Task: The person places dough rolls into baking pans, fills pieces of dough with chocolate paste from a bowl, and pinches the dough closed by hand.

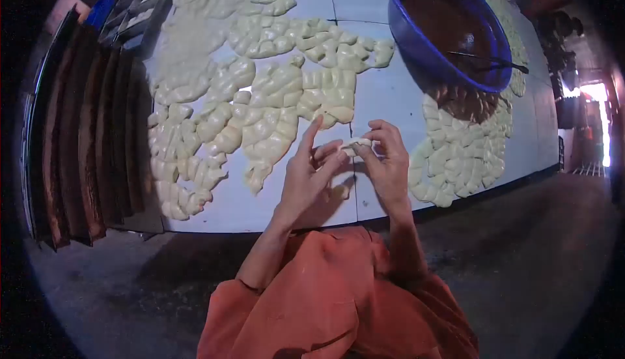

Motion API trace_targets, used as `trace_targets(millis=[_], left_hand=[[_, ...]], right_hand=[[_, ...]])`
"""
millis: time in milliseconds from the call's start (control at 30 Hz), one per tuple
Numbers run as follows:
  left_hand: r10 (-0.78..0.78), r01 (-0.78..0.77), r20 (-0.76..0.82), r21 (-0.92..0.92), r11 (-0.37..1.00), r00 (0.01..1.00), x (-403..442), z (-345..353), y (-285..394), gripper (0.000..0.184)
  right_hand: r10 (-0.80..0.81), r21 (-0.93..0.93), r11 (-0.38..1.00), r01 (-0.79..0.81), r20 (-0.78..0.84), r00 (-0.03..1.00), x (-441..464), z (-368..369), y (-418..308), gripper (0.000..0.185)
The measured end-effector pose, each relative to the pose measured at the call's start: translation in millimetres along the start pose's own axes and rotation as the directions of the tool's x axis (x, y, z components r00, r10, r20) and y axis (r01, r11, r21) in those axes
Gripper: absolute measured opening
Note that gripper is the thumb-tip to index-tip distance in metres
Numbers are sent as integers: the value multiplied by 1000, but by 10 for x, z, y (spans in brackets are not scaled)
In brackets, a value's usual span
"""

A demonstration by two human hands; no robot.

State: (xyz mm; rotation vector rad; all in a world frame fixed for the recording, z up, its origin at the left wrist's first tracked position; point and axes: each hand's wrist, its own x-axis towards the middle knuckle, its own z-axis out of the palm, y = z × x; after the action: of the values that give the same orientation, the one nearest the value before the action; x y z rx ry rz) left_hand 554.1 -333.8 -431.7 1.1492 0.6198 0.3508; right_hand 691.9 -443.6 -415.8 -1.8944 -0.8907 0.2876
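Dough piece: one, small, above the table, pinched between the fingertips of left hand and right hand; one left finger extended.
Left patches: pale dough, on the table.
Right patch: likewise, near the tub.
Tub: blue, holding brown mass.
Boards: upright, far left.

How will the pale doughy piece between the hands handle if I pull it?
Probably soft and floppy: the pale doughy piece looks curved between the fingers. Likely light, being small beside those fingers. Perhaps slippery, given the sheen on similar pieces across the table.
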Motion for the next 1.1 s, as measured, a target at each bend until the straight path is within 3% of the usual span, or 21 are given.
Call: trace_targets(millis=[67, 100, 133, 167, 200, 267, 300, 333, 400, 467, 533, 600, 667, 700, 767, 800, 867, 900, 1000, 1067, 1100], left_hand=[[459, -366, -112, 451, 814, 882, 127, 215, 41, 80], [414, -362, -67, 372, 855, 908, 182, 268, 65, 85], [549, -488, -26, 421, 764, 836, 290, 347, 62, 84], [630, -600, 0, 303, 740, 777, 391, 495, 68, 85], [706, -697, 13, 174, 696, 708, 483, 646, 70, 85], [758, -764, 110, 164, 624, 643, 642, 833, -57, 86], [785, -783, -48, 59, 619, 618, 737, 1020, -81, 88], [791, -790, -38, 46, 612, 611, 801, 1134, -90, 88], [648, -650, -55, -70, 756, 760, 844, 1287, -148, 93], [627, -626, 48, -38, 779, 777, 908, 1247, -234, 95], [480, -493, 144, 72, 867, 865, 912, 1280, -114, 88], [409, -420, 144, 58, 906, 901, 786, 1208, -55, 74], [88, -168, 277, 280, 945, 957, 718, 989, 28, 59], [95, -176, 277, 281, 943, 956, 693, 903, 11, 59], [14, -90, 196, 386, 918, 980, 659, 762, -49, 47], [19, -95, 194, 386, 917, 981, 634, 722, -15, 47], [-42, -12, 139, 364, 932, 989, 568, 667, 75, 45], [-31, -18, 133, 354, 935, 991, 544, 648, 76, 46], [-41, -11, 144, 345, 938, 989, 493, 566, 48, 45], [-50, -8, 145, 370, 929, 988, 501, 552, 67, 44], [-46, -14, 155, 361, 932, 987, 506, 568, 90, 44]], right_hand=[[-115, -33, 993, 113, -67, 991, 44, -110, 99, 20], [44, 161, 986, -40, -22, 999, 41, -166, 80, 21], [187, 341, 920, -193, 52, 981, 55, -213, 59, 23], [149, 532, 831, -164, 70, 986, 92, -217, 31, 24], [149, 530, 833, -158, 60, 987, 132, -244, -74, 24], [302, 865, 312, -393, 302, 904, 208, -362, -274, 23], [218, 912, 256, -321, 269, 938, 245, -407, -206, 20], [214, 915, 265, -304, 252, 944, 303, -491, -170, 20], [196, 906, 178, -384, 350, 916, 432, -689, -151, 18], [147, 884, 248, -395, 369, 918, 632, -873, -135, 15], [261, 856, 478, -196, 75, 962, 931, -994, -121, 17], [167, 724, 679, -123, 11, 986, 1390, -1348, 103, 16], [175, 451, 879, -155, -3, 985, 1840, -1617, 219, 14], [168, 452, 880, -147, -5, 986, 2052, -1699, 336, 14], [222, -57, 975, -215, 152, 963, 2413, -1736, 739, 20], [215, -56, 976, -209, 152, 965, 2546, -1715, 926, 20], [232, -504, 863, -28, 347, 909, 2739, -1628, 1346, 29], [262, -577, 814, 73, 477, 839, 2747, -1592, 1342, 33], [259, -479, 876, 57, 567, 782, 2675, -1635, 1120, 32], [224, -494, 868, 56, 489, 843, 2546, -1707, 804, 28], [241, -349, 933, -84, 437, 866, 2512, -1733, 698, 25]])
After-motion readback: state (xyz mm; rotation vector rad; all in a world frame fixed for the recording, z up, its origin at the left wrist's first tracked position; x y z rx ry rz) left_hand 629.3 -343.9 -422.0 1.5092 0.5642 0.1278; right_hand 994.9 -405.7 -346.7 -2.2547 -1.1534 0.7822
